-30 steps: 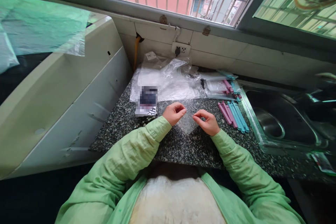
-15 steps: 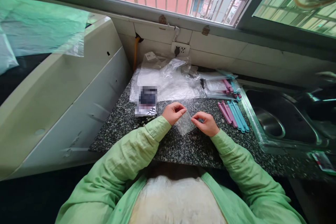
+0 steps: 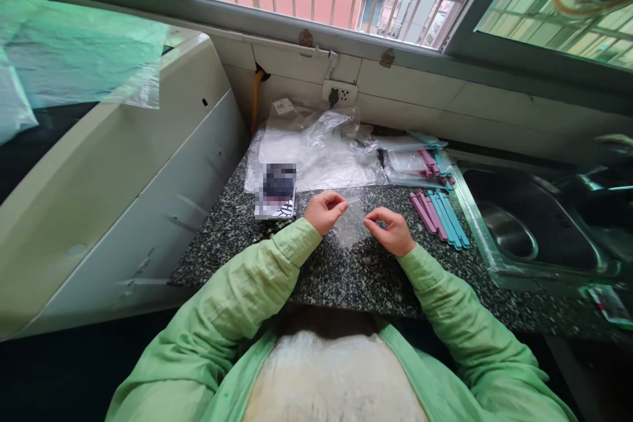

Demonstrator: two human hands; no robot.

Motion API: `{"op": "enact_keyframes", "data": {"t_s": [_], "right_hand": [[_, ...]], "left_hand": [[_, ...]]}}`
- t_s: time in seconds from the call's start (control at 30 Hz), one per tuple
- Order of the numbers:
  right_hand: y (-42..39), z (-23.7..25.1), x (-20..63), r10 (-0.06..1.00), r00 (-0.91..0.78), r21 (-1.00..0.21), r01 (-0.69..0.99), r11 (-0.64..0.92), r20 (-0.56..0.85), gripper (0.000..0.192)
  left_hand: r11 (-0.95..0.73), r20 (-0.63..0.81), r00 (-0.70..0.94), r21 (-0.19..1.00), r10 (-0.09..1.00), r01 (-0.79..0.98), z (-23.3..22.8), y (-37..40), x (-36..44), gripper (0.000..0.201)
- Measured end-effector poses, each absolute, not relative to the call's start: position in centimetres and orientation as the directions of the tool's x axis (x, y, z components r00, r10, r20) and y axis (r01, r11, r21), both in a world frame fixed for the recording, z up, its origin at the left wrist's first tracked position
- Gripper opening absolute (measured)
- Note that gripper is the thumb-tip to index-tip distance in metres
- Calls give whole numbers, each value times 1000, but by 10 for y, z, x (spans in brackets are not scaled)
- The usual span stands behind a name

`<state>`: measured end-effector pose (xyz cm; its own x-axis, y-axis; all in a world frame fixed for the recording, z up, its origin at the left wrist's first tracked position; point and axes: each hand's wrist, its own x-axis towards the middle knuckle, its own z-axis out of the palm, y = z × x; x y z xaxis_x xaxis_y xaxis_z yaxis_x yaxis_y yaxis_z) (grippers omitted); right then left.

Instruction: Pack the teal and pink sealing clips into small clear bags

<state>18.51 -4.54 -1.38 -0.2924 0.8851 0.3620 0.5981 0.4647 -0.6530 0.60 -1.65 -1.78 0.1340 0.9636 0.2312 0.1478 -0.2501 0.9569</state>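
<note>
A small clear plastic bag (image 3: 350, 225) hangs over the dark speckled countertop between my two hands. My left hand (image 3: 325, 211) pinches its upper left edge between thumb and forefinger. At the bag's right edge, the thumb and forefinger of my right hand (image 3: 390, 231) are pinched together on it. Right of my right hand lie pink sealing clips (image 3: 428, 213) and blue sealing clips (image 3: 449, 219), side by side. A phone-like object (image 3: 277, 191), partly blurred out, rests beyond my left forearm.
Large clear plastic bags (image 3: 321, 151) are spread along the back of the counter. Bagged clips (image 3: 420, 161) lie right of them. A metal sink (image 3: 514, 224) is set in at the right. A pale appliance (image 3: 163, 145) borders the counter on the left, near a wall socket (image 3: 340, 92).
The small bag has turned from a slanted position to a more upright one. My left hand has shifted slightly left, and my right hand slightly right.
</note>
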Motion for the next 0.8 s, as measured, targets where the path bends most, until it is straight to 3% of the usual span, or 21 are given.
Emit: {"op": "enact_keyframes", "data": {"t_s": [0.4, 0.8], "right_hand": [[-46, -12, 184, 919, -262, -738, 549, 392, 294, 13], [-47, -13, 181, 921, -240, -738, 551, 390, 307, 14]], "left_hand": [[-201, 150, 297, 969, 943, 147, -19, -20, 10, 13], [-151, 116, 303, 984, 946, 94, -23, -18, 10, 22]]}}
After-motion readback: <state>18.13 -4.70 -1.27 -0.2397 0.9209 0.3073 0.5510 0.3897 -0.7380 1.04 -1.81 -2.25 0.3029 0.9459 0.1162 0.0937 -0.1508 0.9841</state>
